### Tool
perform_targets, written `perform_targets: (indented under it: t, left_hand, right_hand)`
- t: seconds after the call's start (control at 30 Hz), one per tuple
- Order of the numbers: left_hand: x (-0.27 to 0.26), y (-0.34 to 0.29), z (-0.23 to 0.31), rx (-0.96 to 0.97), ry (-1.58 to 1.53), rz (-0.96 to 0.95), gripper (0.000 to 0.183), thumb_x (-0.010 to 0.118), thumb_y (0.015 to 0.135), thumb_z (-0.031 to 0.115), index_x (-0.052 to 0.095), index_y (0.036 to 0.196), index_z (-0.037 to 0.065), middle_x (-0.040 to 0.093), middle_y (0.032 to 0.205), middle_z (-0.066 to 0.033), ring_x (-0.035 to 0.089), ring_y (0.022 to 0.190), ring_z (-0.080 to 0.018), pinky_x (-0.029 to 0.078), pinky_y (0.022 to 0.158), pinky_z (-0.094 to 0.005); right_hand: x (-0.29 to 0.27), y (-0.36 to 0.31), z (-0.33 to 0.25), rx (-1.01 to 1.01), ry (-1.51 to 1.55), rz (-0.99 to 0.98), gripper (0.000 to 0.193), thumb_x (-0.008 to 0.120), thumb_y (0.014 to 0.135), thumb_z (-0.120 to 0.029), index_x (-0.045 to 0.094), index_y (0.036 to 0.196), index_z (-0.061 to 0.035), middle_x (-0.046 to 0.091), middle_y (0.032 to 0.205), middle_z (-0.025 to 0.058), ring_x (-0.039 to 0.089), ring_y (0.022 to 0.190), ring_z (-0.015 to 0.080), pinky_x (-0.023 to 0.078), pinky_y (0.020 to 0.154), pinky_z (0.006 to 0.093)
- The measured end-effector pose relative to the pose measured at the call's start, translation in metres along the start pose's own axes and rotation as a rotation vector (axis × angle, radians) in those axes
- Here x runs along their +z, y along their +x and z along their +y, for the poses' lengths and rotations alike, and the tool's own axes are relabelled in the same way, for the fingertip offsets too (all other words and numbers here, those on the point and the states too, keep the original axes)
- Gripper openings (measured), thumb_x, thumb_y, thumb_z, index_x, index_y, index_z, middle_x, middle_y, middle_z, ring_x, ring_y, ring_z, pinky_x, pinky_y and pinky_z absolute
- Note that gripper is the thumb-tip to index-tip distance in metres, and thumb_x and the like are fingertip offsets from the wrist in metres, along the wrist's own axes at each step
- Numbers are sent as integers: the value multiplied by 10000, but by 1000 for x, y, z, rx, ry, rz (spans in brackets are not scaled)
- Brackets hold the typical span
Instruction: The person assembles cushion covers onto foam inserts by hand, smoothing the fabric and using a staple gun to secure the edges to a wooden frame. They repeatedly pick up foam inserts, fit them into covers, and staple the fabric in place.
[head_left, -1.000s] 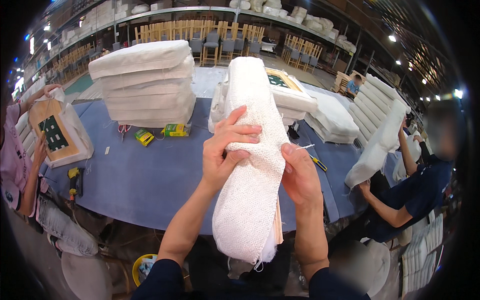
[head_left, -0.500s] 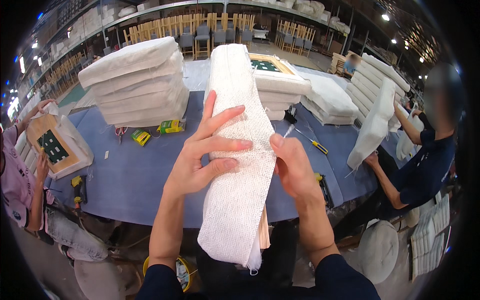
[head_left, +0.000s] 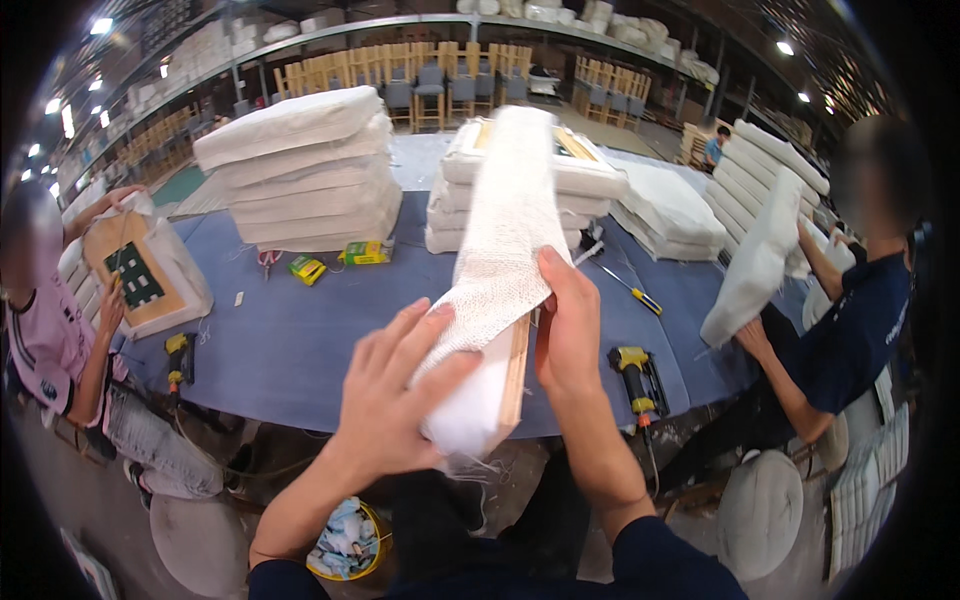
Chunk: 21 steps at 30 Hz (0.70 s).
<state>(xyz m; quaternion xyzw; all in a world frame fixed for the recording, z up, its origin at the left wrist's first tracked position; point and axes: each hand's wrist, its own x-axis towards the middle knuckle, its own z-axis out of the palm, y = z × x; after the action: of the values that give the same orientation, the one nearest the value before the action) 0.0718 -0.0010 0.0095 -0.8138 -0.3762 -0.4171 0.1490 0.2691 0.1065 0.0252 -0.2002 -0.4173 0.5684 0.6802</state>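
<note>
A padded seat cushion with a white woven fabric cover stands on edge before me. At its near end the cover is folded up, baring white padding and a strip of wooden frame. My left hand lies against the near left side, fingers apart and slightly blurred, fingertips on the fabric fold. My right hand holds the cover's right edge, thumb on the fabric and fingers behind the frame side, partly hidden. Loose threads hang from the bottom end.
Stacks of white cushions stand along the blue table. Staple guns lie at the near edge; a screwdriver, scissors and small yellow-green packs lie farther back. Co-workers handle cushions on both sides. A yellow bucket stands below.
The cover's near end has been folded up, exposing padding and wood. My left hand moved down from the fabric's middle to the near end. My view shifted, revealing the right staple gun.
</note>
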Motion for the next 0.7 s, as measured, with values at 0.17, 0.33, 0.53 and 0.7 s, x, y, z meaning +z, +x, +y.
perform_targets:
  t: [0.17,0.33,0.53,0.7]
  left_hand:
    - [-43,-19,-64,-191,-65,3,696,777,762,102,667,1449,115,645,1502,-179,581,1436,-380,462,1138,-472]
    - [-42,-27,-109,-534,-390,210,652,633,793,-29,632,1442,37,587,1538,-186,495,1514,-348,350,1262,-432]
    - [-48,-46,-109,-411,127,2,694,713,798,31,591,1479,79,576,1516,-171,474,1523,-374,325,1274,-463]
    - [-27,16,-85,-170,419,-40,801,817,773,77,580,1532,175,552,1559,-163,520,1447,-406,372,1231,-497]
  right_hand:
    - [24,-18,35,-114,-110,194,266,694,1089,-233,748,959,-8,588,826,-40,521,771,70,417,745,272]
    - [54,-44,102,-253,-355,104,413,686,1098,-262,738,799,17,645,920,52,583,917,171,455,855,342]
    - [60,-41,124,-390,-516,29,380,710,1077,-245,762,788,-4,692,941,101,609,957,252,468,869,397]
    - [53,-27,123,-421,-595,-34,427,656,1116,-251,724,789,14,671,947,87,589,924,188,467,823,351]
